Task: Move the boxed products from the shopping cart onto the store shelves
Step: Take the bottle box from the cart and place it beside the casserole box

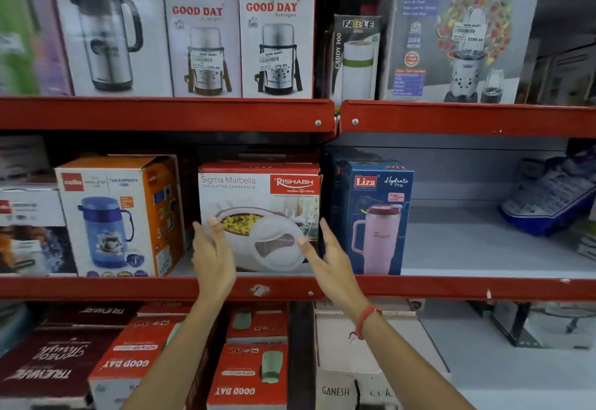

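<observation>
Step in hand: seating the casserole box (258,213) on the middle shelf (161,287), judged from both hands flanking it at the centre of the frame.
Box position: it stands upright on the shelf between the orange flask box (119,216) to its left and the blue tumbler box (377,216) to its right, printed face forward. A narrow gap shows on each side.
Left hand (213,255): open, fingers spread, lying in front of the box's lower left corner; whether the fingertips touch the card I cannot tell.
Right hand (329,258): open, palm turned inward beside the lower right corner, in front of the gap by the tumbler box; it grips nothing.
Doing it well: press with flat palms on both lower corners at once so the box slides straight back and does not twist.
Alignment: bring the front face level with the neighbouring boxes, label readable.
Watch for: the right hand brushing the tumbler box, which is tall and narrow and looks likely to tip if nudged.
Front edge: keep the box's base fully behind the red lip of the shelf.
Cart: not in view, so how many boxes are left cannot be judged.
</observation>
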`<state>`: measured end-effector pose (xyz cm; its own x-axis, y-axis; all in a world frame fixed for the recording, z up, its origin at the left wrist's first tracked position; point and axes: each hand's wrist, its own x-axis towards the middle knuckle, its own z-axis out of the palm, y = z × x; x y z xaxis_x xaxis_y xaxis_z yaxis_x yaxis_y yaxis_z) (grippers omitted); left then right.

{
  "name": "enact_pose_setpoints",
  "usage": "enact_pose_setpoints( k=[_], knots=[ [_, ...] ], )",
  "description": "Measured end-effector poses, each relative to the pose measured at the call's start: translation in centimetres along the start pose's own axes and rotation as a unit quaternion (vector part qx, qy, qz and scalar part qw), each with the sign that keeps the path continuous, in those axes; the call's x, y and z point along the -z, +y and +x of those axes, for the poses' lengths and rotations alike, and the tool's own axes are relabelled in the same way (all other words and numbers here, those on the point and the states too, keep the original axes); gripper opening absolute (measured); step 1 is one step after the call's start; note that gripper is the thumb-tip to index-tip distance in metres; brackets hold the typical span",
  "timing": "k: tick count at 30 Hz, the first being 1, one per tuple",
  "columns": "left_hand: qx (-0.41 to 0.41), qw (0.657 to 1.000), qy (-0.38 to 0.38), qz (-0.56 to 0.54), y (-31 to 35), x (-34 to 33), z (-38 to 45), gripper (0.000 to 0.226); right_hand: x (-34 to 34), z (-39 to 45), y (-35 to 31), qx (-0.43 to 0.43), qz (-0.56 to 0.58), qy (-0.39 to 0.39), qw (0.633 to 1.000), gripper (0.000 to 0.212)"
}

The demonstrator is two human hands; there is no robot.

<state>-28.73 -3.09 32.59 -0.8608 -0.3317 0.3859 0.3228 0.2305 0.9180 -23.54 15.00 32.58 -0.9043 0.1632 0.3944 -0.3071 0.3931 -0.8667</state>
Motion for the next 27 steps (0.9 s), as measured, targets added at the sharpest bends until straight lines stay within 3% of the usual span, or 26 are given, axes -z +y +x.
enact_pose_setpoints(
  k=[8,18,20,22,24,27],
  knots=[
    [-0.003,0.997,-0.073,0.025,0.6,0.6,-1.1,0.089,-0.1,0.4,0.7,-0.037,-0.013,0.031,0.999,0.079],
    [-0.006,0.997,-0.063,0.037,0.6,1.0,-0.6,0.090,0.3,0.6,0.7,-0.042,-0.024,-0.001,0.999,0.083],
    [-0.009,0.998,-0.033,0.052,1.0,0.8,-1.0,0.082,0.3,0.4,0.5,-0.035,-0.033,0.014,0.999,0.077],
    [-0.069,0.995,0.034,0.060,1.6,0.2,-2.2,0.065,0.9,-0.1,0.1,-0.005,-0.032,0.096,0.995,0.060],
    [-0.165,0.983,0.075,0.036,2.5,-0.9,-3.7,0.048,2.1,-0.8,-0.4,0.056,-0.035,0.232,0.971,0.039],
    [-0.228,0.973,-0.030,-0.014,3.8,-3.8,-6.2,0.036,5.1,-1.1,0.4,0.090,-0.031,0.383,0.919,0.033]
  ],
)
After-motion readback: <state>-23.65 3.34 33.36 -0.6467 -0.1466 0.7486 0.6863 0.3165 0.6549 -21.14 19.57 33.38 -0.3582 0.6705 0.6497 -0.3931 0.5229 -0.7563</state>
